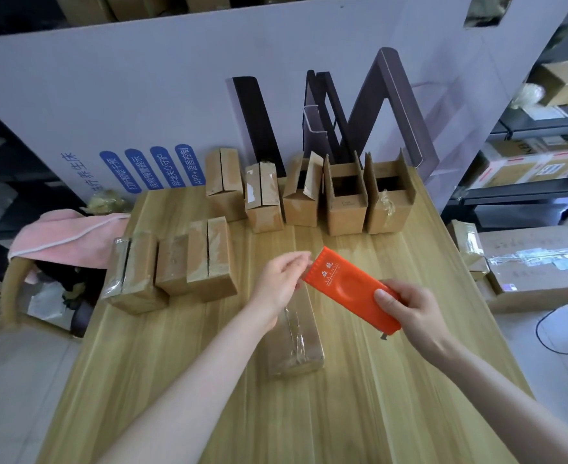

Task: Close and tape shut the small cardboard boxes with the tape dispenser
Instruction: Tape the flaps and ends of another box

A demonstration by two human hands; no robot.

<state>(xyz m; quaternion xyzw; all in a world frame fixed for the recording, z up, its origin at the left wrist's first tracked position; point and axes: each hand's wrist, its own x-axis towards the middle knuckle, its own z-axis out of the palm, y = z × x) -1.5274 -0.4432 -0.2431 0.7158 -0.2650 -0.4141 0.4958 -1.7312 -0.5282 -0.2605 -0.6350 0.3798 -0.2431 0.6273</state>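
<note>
Most of the frame is taken up by a wooden table (376, 413), with a white printed panel (142, 95) propped behind it at the top. A row of small cardboard boxes (344, 202) is lined up along the far edge, and the flaps on the right-hand ones are stood up open. A bunch of taped boxes (175, 272) is parked centre-left. One more taped box (292, 343) is laid flat in the middle, right under the arms. The orange tape dispenser (346, 289) is held above it, gripped at its lower-right end by the right hand (409, 313), thumb on top. The left hand (281, 283) is bunched at its upper-left end, but whether anything's pinched can't really be told.
</note>
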